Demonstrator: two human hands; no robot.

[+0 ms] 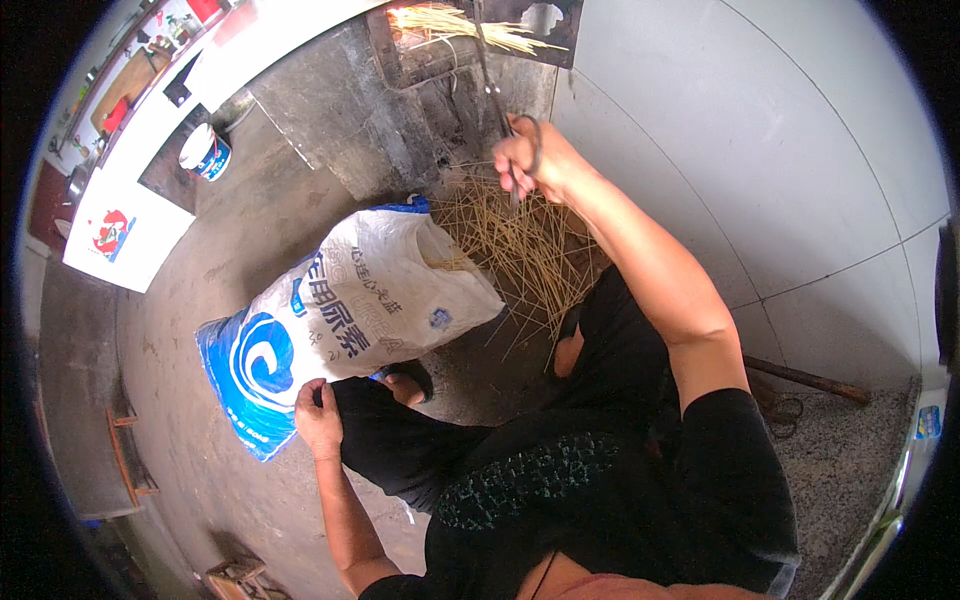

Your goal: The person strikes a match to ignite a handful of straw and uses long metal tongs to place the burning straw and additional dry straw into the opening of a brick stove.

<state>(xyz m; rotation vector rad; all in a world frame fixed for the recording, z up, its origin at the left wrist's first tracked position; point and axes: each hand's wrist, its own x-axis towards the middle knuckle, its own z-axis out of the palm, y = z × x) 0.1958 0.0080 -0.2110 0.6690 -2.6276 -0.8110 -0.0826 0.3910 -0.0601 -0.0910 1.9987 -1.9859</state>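
My right hand grips the handle of dark metal fire tongs. The tongs reach up to the stove's fire opening and cross a bundle of thin dry stalks there. Flames glow at the bundle's left end, while its right end sticks out past the opening. My left hand rests on my left knee with its fingers curled over and nothing visible in it. Beside that knee lies a white and blue woven urea sack, its mouth towards the stove and some stalks showing inside.
Loose dry stalks litter the floor between the sack and my right foot. A tiled wall rises close on my right. A white and blue bucket stands further left. Behind my right arm lies a wooden pole; a small wooden stool is lower left.
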